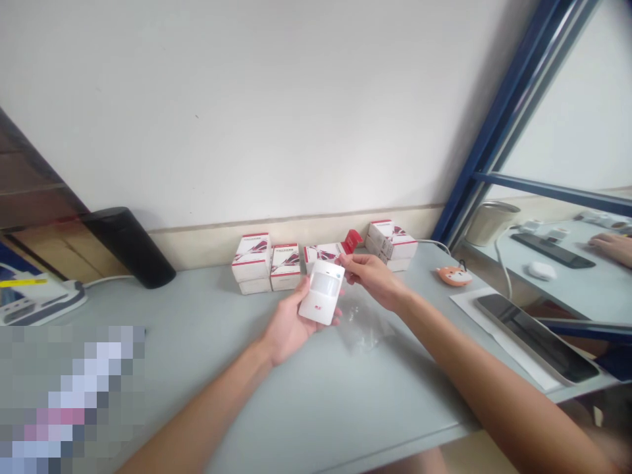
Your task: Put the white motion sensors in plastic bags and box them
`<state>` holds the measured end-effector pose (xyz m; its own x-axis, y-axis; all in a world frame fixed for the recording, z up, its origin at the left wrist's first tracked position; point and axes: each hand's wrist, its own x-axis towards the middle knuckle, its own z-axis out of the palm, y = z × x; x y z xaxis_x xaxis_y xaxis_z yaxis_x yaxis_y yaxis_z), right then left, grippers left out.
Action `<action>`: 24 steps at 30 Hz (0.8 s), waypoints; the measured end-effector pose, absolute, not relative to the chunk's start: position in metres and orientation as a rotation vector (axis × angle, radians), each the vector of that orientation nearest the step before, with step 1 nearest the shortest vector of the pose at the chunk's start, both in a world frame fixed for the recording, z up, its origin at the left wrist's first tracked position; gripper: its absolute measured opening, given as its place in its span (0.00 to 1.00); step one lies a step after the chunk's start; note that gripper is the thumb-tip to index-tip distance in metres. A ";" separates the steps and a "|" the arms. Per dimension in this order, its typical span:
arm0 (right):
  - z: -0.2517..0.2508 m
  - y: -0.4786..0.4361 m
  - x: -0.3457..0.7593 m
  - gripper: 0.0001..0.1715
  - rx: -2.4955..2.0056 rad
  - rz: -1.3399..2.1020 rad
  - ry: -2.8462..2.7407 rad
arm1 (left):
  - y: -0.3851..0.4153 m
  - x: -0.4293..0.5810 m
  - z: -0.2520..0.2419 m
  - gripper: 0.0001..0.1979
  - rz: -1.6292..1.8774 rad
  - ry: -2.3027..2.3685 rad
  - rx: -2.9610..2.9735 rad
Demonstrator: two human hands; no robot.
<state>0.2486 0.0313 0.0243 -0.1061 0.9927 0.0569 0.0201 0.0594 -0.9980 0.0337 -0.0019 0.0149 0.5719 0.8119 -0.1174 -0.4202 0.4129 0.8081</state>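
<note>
A white motion sensor (324, 293) with a ribbed window and a small red logo lies face up in my left hand (291, 322), whose fingers wrap under it. My right hand (370, 276) is pinched at the sensor's top right corner. What sits between those fingertips is too small to make out. Beneath my right wrist a crumpled clear plastic bag (368, 329) rests on the table. Just behind the sensor is a white and red box (320, 253) with a raised red flap (352, 241).
Small cartons (253, 258) stand along the wall, with more cartons (392, 240) to the right. A black cylinder (131, 247) leans at left near a power strip (44, 299). On the right are an orange case (454, 275) and a phone-like black slab (536, 336). Beyond the blue frame a person's hand (612, 247) shows.
</note>
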 end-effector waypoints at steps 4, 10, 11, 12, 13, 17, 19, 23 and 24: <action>0.033 0.048 0.280 0.33 -1.043 0.983 -1.046 | 0.000 0.029 0.016 0.27 0.623 0.502 0.919; 0.056 0.056 0.327 0.34 -0.877 0.736 -0.945 | 0.010 0.016 0.022 0.26 0.483 0.514 0.999; 0.059 0.055 0.327 0.34 -0.872 0.717 -0.958 | 0.011 0.014 0.023 0.26 0.475 0.514 1.000; 0.060 0.054 0.327 0.34 -0.866 0.708 -0.965 | 0.013 0.012 0.023 0.25 0.467 0.516 1.001; 0.061 0.053 0.325 0.34 -0.861 0.709 -0.966 | 0.014 0.010 0.023 0.25 0.460 0.518 1.001; 0.059 0.052 0.321 0.35 -0.900 0.693 -0.942 | 0.018 0.007 0.019 0.25 0.461 0.522 0.980; 0.057 0.053 0.323 0.36 -0.954 0.648 -0.909 | 0.020 0.006 0.017 0.25 0.468 0.516 0.963; 0.053 0.056 0.327 0.38 -1.001 0.600 -0.869 | 0.021 0.007 0.014 0.23 0.480 0.484 0.948; 0.053 0.056 0.328 0.38 -1.002 0.598 -0.866 | 0.021 0.006 0.014 0.23 0.481 0.478 0.945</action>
